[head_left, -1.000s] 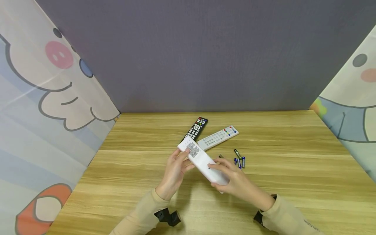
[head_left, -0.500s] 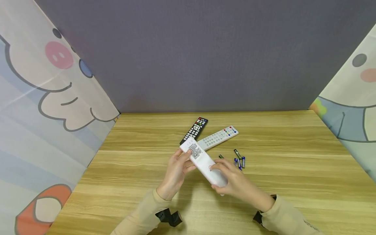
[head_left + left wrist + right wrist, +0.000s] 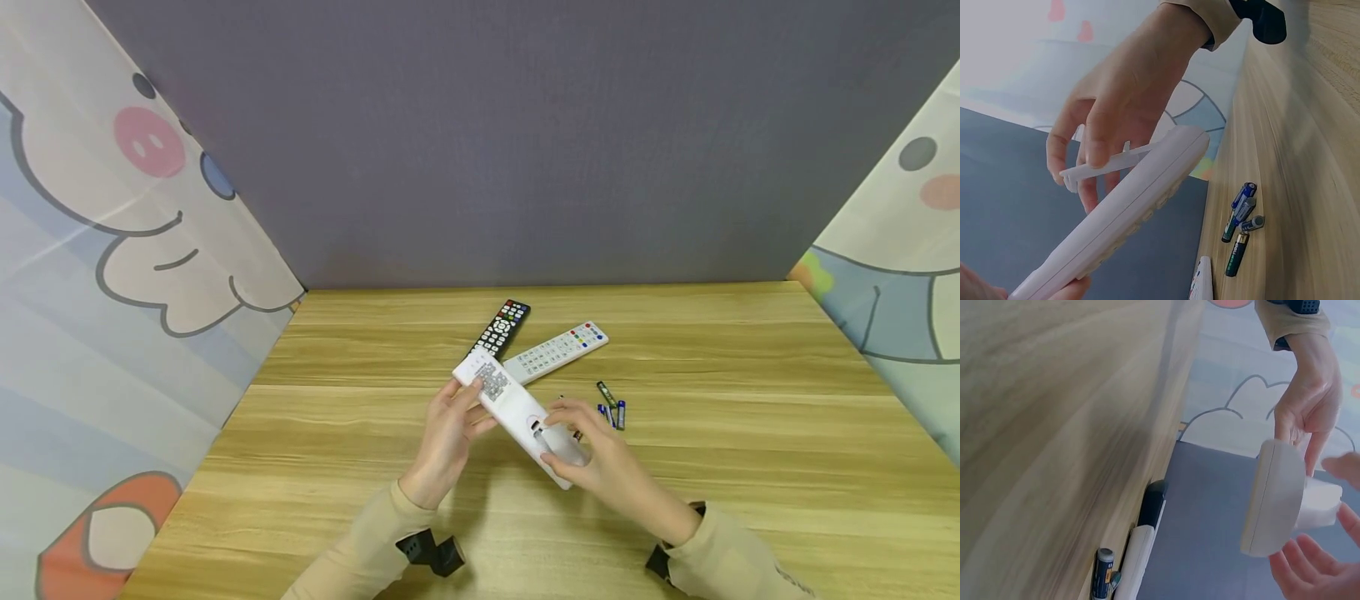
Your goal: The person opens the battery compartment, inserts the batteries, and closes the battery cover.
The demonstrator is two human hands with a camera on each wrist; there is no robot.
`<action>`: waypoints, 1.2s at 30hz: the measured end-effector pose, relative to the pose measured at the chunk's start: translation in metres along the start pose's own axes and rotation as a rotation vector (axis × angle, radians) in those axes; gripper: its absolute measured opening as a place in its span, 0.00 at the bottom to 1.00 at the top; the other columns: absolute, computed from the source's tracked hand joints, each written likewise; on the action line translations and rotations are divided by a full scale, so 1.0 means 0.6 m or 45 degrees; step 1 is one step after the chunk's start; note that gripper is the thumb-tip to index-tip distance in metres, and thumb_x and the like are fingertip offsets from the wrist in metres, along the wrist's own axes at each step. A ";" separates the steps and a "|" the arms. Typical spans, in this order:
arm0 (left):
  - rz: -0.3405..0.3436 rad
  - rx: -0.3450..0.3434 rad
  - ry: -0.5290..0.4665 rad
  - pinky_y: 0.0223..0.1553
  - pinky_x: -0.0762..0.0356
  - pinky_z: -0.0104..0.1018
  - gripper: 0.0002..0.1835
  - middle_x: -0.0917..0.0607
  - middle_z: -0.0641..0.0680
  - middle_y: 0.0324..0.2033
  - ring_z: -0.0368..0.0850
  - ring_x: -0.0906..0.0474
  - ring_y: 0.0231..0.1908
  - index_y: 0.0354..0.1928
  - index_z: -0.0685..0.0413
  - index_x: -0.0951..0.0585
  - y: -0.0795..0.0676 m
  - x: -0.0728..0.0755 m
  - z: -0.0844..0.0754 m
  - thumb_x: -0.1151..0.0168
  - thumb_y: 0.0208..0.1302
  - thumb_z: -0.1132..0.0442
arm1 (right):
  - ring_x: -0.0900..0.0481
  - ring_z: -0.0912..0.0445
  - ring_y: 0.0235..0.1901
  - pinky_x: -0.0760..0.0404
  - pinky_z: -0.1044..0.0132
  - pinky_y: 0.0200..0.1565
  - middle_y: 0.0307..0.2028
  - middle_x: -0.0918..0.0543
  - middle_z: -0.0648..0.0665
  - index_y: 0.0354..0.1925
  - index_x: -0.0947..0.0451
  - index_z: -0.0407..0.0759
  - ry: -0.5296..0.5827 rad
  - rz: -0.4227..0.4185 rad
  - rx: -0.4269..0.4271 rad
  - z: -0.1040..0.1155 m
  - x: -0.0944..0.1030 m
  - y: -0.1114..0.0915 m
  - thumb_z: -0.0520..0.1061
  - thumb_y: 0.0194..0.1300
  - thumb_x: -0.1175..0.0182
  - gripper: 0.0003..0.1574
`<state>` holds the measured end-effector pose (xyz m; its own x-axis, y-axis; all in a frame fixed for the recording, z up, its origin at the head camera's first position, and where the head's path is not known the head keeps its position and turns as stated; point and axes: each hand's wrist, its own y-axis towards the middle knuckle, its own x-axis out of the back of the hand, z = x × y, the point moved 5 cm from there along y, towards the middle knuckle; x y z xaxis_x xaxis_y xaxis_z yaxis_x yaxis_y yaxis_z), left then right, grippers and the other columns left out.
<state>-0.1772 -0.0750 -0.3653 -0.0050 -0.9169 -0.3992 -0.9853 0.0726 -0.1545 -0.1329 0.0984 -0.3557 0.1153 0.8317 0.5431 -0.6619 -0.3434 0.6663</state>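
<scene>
In the head view, my left hand point(image 3: 444, 442) grips the far end of a white remote control point(image 3: 515, 410), held back side up above the table. My right hand point(image 3: 609, 457) is at its near end and pinches the battery cover point(image 3: 1110, 166). In the left wrist view, this cover tilts up from the remote's back, one end raised and the other close to the body. The right wrist view shows the raised cover point(image 3: 1321, 503) beside the remote's end. Part of the battery compartment shows as a dark spot; the rest is hidden.
Beyond the hands lie a black remote point(image 3: 501, 327) and another white remote point(image 3: 558, 352), both buttons up. Several small batteries point(image 3: 620, 414), blue and green, lie on the wooden table point(image 3: 750, 433) right of them. A grey panel point(image 3: 555, 150) stands at the back edge.
The battery cover has come up from the remote's back, exposing a dark gap. My right fingers have shifted from pressing on the cover to pinching it. The left hand stays about the same.
</scene>
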 end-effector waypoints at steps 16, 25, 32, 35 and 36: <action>-0.063 0.014 -0.017 0.29 0.20 0.29 0.19 0.20 0.50 0.32 0.41 0.20 0.28 0.56 0.67 0.36 0.006 0.009 0.003 0.53 0.64 0.66 | 0.30 0.60 0.33 0.23 0.73 0.36 0.36 0.27 0.49 0.38 0.24 0.39 0.191 -0.183 -0.274 -0.010 0.006 -0.010 0.29 0.37 0.31 0.25; -0.080 0.032 -0.022 0.28 0.20 0.29 0.19 0.20 0.51 0.32 0.41 0.20 0.28 0.56 0.66 0.35 0.008 0.012 0.005 0.53 0.64 0.67 | 0.31 0.61 0.34 0.23 0.75 0.37 0.35 0.29 0.43 0.39 0.27 0.33 0.403 -0.214 -0.272 -0.010 0.005 -0.009 0.24 0.40 0.36 0.24; -0.080 0.049 -0.007 0.29 0.19 0.30 0.20 0.19 0.51 0.33 0.42 0.20 0.28 0.57 0.65 0.35 0.008 0.016 0.006 0.52 0.64 0.66 | 0.27 0.62 0.35 0.23 0.75 0.38 0.38 0.25 0.48 0.41 0.28 0.29 0.554 -0.248 -0.368 -0.016 0.017 -0.004 0.22 0.43 0.39 0.22; -0.075 0.053 -0.011 0.30 0.19 0.30 0.20 0.20 0.51 0.33 0.42 0.20 0.29 0.57 0.66 0.36 0.008 0.018 0.007 0.53 0.64 0.66 | 0.26 0.61 0.35 0.23 0.75 0.38 0.39 0.24 0.48 0.41 0.27 0.31 0.573 -0.245 -0.454 -0.022 0.026 -0.003 0.24 0.45 0.39 0.21; -0.073 0.055 -0.012 0.30 0.19 0.31 0.20 0.20 0.51 0.33 0.42 0.20 0.29 0.57 0.66 0.36 0.008 0.018 0.007 0.53 0.64 0.66 | 0.25 0.61 0.35 0.23 0.74 0.39 0.39 0.24 0.47 0.41 0.27 0.31 0.568 -0.244 -0.467 -0.024 0.029 -0.003 0.24 0.45 0.39 0.21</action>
<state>-0.1814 -0.0832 -0.3742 0.0534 -0.9161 -0.3973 -0.9757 0.0368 -0.2160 -0.1404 0.1198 -0.3551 -0.0112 0.9937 0.1118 -0.8814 -0.0626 0.4683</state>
